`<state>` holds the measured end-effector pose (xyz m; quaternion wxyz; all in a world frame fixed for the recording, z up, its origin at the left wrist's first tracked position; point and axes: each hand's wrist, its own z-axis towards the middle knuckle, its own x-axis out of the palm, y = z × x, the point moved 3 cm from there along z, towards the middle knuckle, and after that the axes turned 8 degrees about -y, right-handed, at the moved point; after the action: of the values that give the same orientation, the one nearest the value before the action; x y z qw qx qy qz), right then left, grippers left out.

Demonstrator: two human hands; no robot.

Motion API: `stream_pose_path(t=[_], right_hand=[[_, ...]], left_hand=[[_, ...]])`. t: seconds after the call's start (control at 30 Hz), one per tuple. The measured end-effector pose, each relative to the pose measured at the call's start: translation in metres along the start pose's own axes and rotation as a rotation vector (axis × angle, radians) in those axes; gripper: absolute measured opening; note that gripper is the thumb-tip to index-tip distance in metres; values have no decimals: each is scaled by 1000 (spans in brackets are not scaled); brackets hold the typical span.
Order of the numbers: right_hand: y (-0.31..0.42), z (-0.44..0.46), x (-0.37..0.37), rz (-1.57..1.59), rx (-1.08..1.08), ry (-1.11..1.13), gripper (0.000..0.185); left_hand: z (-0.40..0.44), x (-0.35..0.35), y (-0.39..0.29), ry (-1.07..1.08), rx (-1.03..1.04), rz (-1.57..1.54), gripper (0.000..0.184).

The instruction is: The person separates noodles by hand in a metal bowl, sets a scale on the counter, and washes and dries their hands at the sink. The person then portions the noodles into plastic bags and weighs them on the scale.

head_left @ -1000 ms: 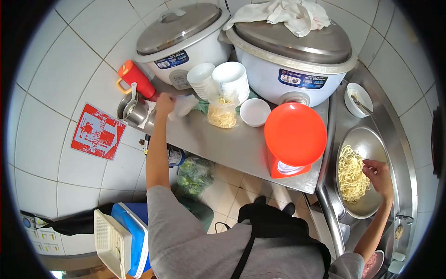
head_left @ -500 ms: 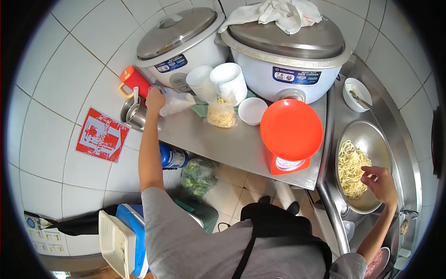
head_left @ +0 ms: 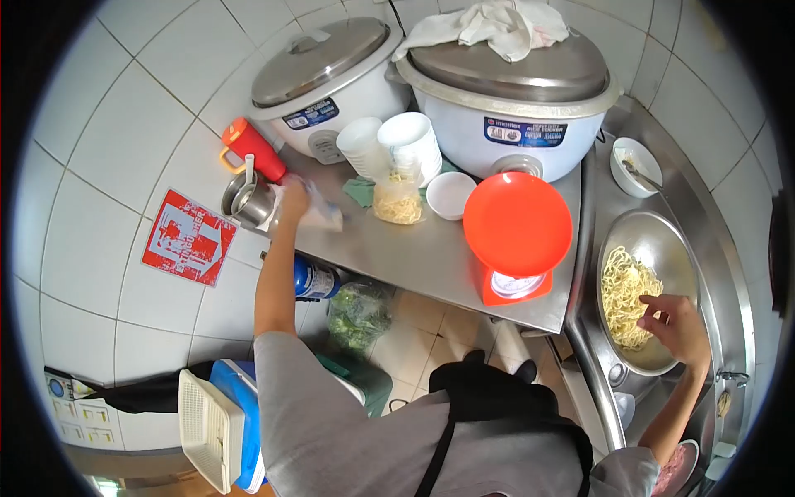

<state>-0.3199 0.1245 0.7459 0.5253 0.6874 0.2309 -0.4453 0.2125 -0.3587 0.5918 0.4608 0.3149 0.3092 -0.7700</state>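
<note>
My left hand (head_left: 294, 199), slightly blurred, has its fingers closed on a clear plastic bag (head_left: 325, 214) at the left end of the steel table. Close beside it are a metal pot (head_left: 251, 204) with a handle standing in it and a red tumbler (head_left: 253, 147). Over on the right, my right hand (head_left: 677, 328) hovers at a steel bowl (head_left: 662, 236) of yellow noodles (head_left: 625, 298). Its fingers are loosely bent, thumb and forefinger a little apart, with nothing seen between them. A filled bag of noodles (head_left: 397, 205) stands mid-table.
An orange-red kitchen scale (head_left: 517, 224) sits at the table's right end. Behind are stacked white bowls (head_left: 409, 142), a single white bowl (head_left: 451, 195) and two rice cookers (head_left: 530, 99). In the sink area rests a bowl with a spoon (head_left: 636, 166). Bagged greens (head_left: 358, 316) lie below the table.
My left hand has moved down and slightly right, toward the table's front edge, and the plastic bag has shifted with it. My right hand stays over the noodles, nearly unmoved.
</note>
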Motion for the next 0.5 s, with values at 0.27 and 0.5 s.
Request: stream_pose_path(t=[0.27,0.5], right_hand=[[21,6,7,-27,-29,27,30],[34,10,20,-15,-50,99,31]], left_hand=[[38,-75,-70,210,-64,104,15],[32,-59,-48,147,-160,-40,21]])
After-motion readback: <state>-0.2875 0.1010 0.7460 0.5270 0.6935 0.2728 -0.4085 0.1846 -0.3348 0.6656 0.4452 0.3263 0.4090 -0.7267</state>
